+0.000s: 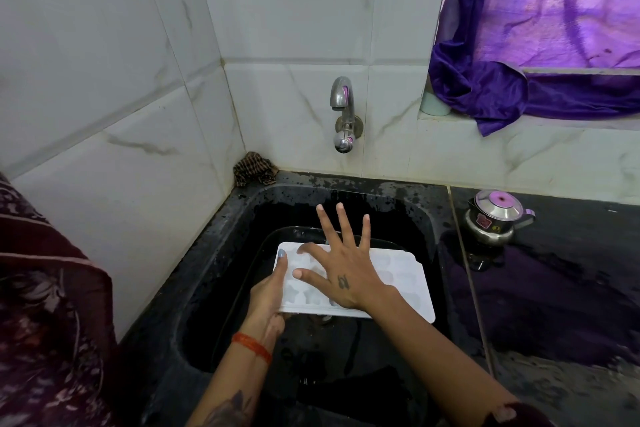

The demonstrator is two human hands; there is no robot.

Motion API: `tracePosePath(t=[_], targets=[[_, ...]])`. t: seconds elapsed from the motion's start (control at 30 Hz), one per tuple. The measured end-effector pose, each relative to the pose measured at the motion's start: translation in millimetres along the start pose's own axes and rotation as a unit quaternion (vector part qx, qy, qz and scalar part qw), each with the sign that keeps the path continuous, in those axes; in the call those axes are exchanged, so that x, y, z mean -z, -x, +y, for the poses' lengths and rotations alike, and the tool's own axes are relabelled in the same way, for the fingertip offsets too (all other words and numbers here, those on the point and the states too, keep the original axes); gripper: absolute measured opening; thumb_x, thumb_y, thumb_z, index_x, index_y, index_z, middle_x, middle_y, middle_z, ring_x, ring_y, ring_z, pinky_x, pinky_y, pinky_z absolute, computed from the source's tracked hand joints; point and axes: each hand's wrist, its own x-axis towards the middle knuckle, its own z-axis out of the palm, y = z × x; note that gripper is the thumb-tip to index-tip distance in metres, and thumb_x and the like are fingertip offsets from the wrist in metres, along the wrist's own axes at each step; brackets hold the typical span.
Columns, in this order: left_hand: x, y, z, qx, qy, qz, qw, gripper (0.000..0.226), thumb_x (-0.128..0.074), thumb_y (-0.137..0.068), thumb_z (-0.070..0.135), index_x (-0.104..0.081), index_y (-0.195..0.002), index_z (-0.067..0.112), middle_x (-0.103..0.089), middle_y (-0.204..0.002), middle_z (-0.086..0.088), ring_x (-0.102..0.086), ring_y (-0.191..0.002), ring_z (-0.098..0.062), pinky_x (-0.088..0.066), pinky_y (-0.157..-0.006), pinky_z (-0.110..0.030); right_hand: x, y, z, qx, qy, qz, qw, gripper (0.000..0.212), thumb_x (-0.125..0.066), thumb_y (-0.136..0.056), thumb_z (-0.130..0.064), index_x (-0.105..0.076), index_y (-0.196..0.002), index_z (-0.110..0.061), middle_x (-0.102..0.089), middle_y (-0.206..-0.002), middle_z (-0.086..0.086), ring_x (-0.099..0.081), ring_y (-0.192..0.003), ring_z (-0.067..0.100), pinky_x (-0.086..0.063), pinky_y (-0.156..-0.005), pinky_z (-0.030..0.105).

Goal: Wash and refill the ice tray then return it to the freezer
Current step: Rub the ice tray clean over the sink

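A white plastic ice tray (401, 284) lies level over the black sink (221, 274), its hollows facing up. My left hand (268, 295) grips the tray's near left corner, thumb along its left edge. Above the tray's middle my right hand (341, 267) is spread flat with the fingers wide apart, pointing toward the wall; it holds nothing. The chrome tap (343, 104) juts from the tiled wall straight behind the sink, and no water stream shows under it.
A crumpled brown cloth (254, 168) sits in the back left corner of the sink. A small steel kettle (493, 218) stands on the wet black counter to the right. A purple curtain (540, 45) hangs over the sill, upper right. Patterned dark fabric (41, 305) hangs at the left.
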Motion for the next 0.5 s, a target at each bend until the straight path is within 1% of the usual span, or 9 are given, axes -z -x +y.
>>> tracePosePath(t=[0.1, 0.17, 0.23, 0.3, 0.4, 0.5], targets=[[-2, 0, 0, -0.003, -0.003, 0.007, 1.000, 0.070, -0.064, -0.058, 0.064, -0.070, -0.094, 0.005, -0.073, -0.095, -0.019, -0.071, -0.085, -0.033, -0.057, -0.080, -0.043, -2, -3, -4, 0.001, 0.012, -0.031, 0.999, 0.085, 0.007, -0.075, -0.079, -0.057, -0.117, -0.041, 0.012, -0.159, 0.001, 0.030, -0.140, 0.029, 0.028, -0.103, 0.059], [-4, 1, 0, -0.004, -0.004, 0.014, 1.000, 0.067, -0.061, -0.066, 0.066, -0.070, -0.094, 0.006, -0.073, -0.095, -0.019, -0.071, -0.085, -0.033, -0.058, -0.079, -0.042, -4, -5, -6, -0.002, 0.019, -0.044, 0.999, 0.090, 0.012, -0.073, -0.078, -0.057, -0.119, -0.043, 0.011, -0.159, 0.001, 0.029, -0.140, 0.031, 0.028, -0.102, 0.060], [-4, 0, -1, -0.003, -0.011, 0.018, 1.000, 0.060, -0.056, -0.079, 0.064, -0.069, -0.092, 0.007, -0.072, -0.094, -0.019, -0.071, -0.082, -0.031, -0.057, -0.069, -0.038, -5, -6, -8, -0.009, 0.022, -0.073, 0.997, 0.091, 0.013, -0.070, -0.077, -0.052, -0.125, -0.045, 0.014, -0.158, 0.001, 0.032, -0.138, 0.029, 0.031, -0.100, 0.059], [-4, -1, -1, 0.000, -0.014, 0.025, 1.000, 0.059, -0.053, -0.083, 0.063, -0.068, -0.094, 0.007, -0.072, -0.095, -0.019, -0.070, -0.081, -0.030, -0.057, -0.066, -0.035, -2, -8, -11, -0.020, 0.011, -0.105, 0.994, 0.092, 0.013, -0.067, -0.077, -0.048, -0.128, -0.046, 0.018, -0.158, 0.000, 0.036, -0.137, 0.027, 0.032, -0.099, 0.058], [-3, -2, -1, 0.000, -0.019, 0.030, 0.999, 0.056, -0.052, -0.084, 0.061, -0.068, -0.089, 0.008, -0.071, -0.096, -0.019, -0.070, -0.086, -0.032, -0.057, -0.075, -0.039, 2, -13, -10, -0.037, -0.017, -0.142, 0.989, 0.097, 0.015, -0.061, -0.081, -0.049, -0.126, -0.049, 0.022, -0.156, -0.001, 0.037, -0.137, 0.027, 0.030, -0.101, 0.061], [-3, -2, -1, 0.006, -0.017, 0.027, 0.999, 0.056, -0.053, -0.084, 0.060, -0.069, -0.088, 0.007, -0.072, -0.096, -0.020, -0.070, -0.088, -0.034, -0.056, -0.085, -0.046, 5, -16, -4, -0.025, -0.012, -0.142, 0.990, 0.094, 0.014, -0.062, -0.080, -0.053, -0.121, -0.049, 0.021, -0.157, -0.001, 0.036, -0.137, 0.028, 0.028, -0.102, 0.062]])
